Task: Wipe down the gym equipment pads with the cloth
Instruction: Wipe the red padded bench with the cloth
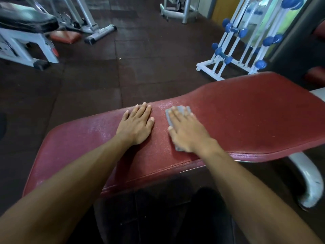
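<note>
A long red bench pad (246, 111) runs across the view from lower left to upper right, with pale dusty patches on its left half. My left hand (136, 124) lies flat on the pad, fingers spread, holding nothing. Just to its right, my right hand (186, 131) presses flat on a folded grey cloth (169, 117), which shows past the fingertips and under the wrist. Most of the cloth is hidden beneath the palm.
A white rack of blue dumbbells (233, 50) stands behind the pad at right. A black-padded white machine (26, 32) and a small red pad (66, 36) are at far left. The bench's grey leg (311, 184) curves down at right. Dark rubber floor lies between.
</note>
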Available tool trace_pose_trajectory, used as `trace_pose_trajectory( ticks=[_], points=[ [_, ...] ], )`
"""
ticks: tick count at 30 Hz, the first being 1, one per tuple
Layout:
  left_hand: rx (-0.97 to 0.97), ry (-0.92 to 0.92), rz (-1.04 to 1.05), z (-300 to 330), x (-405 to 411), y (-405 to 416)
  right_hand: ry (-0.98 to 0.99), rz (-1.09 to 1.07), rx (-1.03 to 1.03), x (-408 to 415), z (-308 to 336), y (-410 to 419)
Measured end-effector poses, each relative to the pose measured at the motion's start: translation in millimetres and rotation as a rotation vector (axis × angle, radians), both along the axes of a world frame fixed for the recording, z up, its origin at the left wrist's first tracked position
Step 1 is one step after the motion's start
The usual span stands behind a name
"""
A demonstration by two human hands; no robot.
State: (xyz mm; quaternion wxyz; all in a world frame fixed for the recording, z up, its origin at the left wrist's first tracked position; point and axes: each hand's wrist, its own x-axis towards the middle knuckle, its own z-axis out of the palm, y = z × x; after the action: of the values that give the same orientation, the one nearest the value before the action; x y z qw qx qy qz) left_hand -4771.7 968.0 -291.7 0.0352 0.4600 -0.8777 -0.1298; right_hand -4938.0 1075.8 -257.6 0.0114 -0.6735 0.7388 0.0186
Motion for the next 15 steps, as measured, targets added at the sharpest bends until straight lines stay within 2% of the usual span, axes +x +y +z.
trace_pose_trajectory(
  ticks=[2,5,8,10,13,15],
  points=[
    [0.001,-0.002,-0.003,-1,1,0,-0.027,0.110,-0.005,28,-1,25],
    [0.003,-0.005,-0.003,-2,1,-1,-0.032,0.151,-0.005,20,0,58],
    [0.011,-0.005,0.000,-2,1,0,0.066,0.049,0.014,-17,2,64],
    [0.006,-0.008,-0.002,-2,1,1,0.044,-0.063,0.046,-32,5,53],
    [0.003,0.004,-0.005,-2,1,0,-0.011,-0.130,0.041,-18,5,27],
    [0.006,0.010,-0.001,-2,0,-1,-0.034,-0.067,0.038,11,1,18]
  ],
)
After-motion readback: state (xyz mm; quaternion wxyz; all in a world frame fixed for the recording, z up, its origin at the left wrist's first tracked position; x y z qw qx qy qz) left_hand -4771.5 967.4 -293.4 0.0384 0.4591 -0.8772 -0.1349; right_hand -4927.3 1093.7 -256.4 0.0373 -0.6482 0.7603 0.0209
